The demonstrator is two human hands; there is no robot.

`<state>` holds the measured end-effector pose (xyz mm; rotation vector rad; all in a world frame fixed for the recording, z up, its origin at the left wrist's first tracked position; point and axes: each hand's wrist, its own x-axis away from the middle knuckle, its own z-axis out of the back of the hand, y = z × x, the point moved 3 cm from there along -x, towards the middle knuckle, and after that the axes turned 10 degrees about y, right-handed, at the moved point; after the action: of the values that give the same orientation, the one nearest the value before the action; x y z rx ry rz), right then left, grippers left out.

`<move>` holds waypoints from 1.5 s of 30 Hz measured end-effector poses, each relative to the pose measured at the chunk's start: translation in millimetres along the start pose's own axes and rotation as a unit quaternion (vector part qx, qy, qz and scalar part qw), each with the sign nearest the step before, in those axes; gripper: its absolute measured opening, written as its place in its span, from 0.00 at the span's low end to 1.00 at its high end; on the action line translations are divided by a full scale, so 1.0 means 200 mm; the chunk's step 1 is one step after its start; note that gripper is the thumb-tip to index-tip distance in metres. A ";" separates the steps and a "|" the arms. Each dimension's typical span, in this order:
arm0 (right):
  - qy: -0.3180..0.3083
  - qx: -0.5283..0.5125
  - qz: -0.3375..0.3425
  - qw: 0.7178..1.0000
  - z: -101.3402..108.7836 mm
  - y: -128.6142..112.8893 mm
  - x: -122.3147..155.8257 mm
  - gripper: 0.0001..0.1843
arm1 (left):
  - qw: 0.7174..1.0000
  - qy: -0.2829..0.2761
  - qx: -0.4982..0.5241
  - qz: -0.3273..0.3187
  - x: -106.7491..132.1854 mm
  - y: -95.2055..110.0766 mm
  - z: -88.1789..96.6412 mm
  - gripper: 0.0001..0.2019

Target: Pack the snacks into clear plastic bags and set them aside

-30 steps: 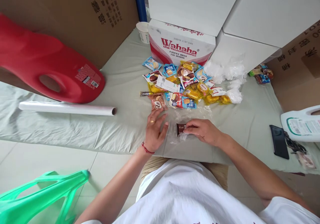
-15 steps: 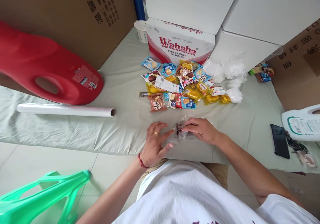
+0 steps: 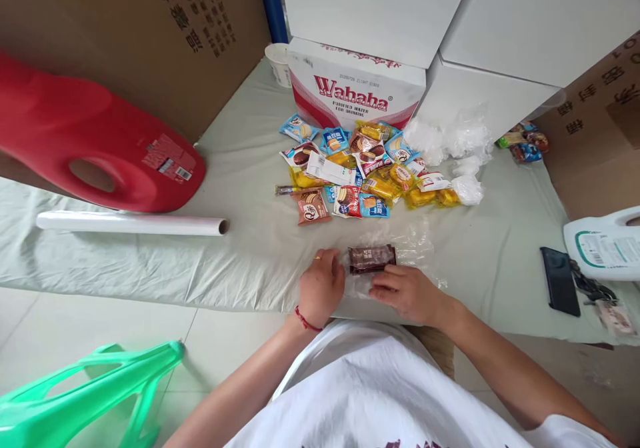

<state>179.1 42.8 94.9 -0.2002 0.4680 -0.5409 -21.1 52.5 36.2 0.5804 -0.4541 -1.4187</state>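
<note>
A small stack of dark brown snack packets [image 3: 371,259] lies on a spread sheet of clear plastic film [image 3: 419,247], right in front of me. My left hand [image 3: 323,287] is at the film's left edge. Its fingers are curled in and pressed together on the film there, though the fingertips are partly hidden. Over the film's near side rests my right hand [image 3: 407,293], its fingers stretched and slightly apart, by the packets' lower right corner. It holds nothing that I can see.
Behind the packets is a pile of wrapped snacks [image 3: 350,175], before a Wahaha carton [image 3: 355,85]. Crumpled clear plastic [image 3: 467,135] sits to its right. Leftward lie a film roll [image 3: 133,223] and a red jug [image 3: 100,141]. A phone [image 3: 560,281] and white bottle [image 3: 607,245] are at right.
The film around the brown packets is now opened out and the packets show fully. My left hand has curled its fingers at the film's left edge. My right hand moved off the packets, towards me.
</note>
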 end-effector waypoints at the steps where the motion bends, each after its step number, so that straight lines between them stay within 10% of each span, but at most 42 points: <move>1: -0.012 -0.026 -0.004 1.000 0.00 -0.02 0.03 0.12 | 0.999 -0.018 -0.032 0.015 0.00 0.00 -0.01 0.13; 6: 0.028 -0.161 -0.127 0.978 0.03 0.03 0.11 0.19 | 0.992 -0.026 -0.114 0.054 -0.03 -0.02 -0.01 0.16; 10: 0.075 -0.034 -0.203 0.976 0.07 0.14 0.07 0.15 | 0.990 -0.010 -0.126 0.059 -0.05 -0.03 0.00 0.19; 20: -0.140 0.092 -0.222 0.961 -0.07 0.19 -0.11 0.34 | 0.992 -0.005 -0.107 0.065 -0.05 -0.02 0.01 0.22; 45: -0.123 0.075 -0.249 0.958 -0.06 0.20 -0.02 0.33 | 0.984 -0.045 -0.141 0.097 -0.11 -0.05 0.06 0.18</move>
<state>188.7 77.9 72.8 -0.2381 0.1273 -1.0283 -39.2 73.0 40.4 0.2376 -0.3619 -1.2953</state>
